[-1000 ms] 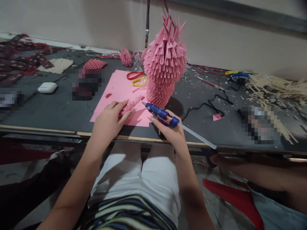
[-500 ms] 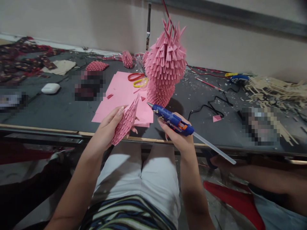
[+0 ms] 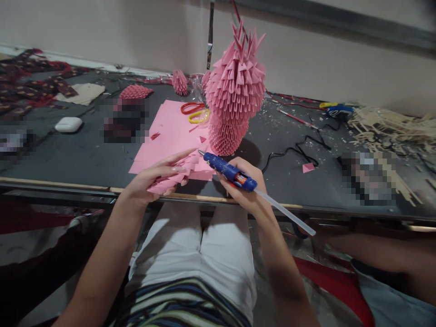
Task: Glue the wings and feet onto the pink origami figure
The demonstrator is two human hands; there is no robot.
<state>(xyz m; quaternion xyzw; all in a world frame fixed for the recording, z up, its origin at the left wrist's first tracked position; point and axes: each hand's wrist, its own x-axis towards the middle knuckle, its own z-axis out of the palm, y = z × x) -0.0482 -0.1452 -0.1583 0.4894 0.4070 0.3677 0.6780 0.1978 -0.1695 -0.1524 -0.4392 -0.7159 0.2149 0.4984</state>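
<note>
My left hand is closed around a pink folded-paper piece, tilted over the table's front edge. A blue glue gun is gripped in my right hand, its metal nozzle at the piece's upper right end; whether they touch I cannot tell. From the gun's back sticks a long whitish glue stick. Just beyond stands a tall pink figure of many folded paper units, spiky at the top. Pink paper sheets lie under and behind my left hand, with small folded scraps on them.
Red-handled scissors and yellow-handled ones lie by the figure. A black cord winds across the table at right, near thin wooden sticks. A white earbud case sits at left. Another person's leg shows at lower right.
My left hand has turned the pink paper piece from steep to flatter, showing another side. The glue gun has moved left and slightly down, its nozzle now at the piece.
</note>
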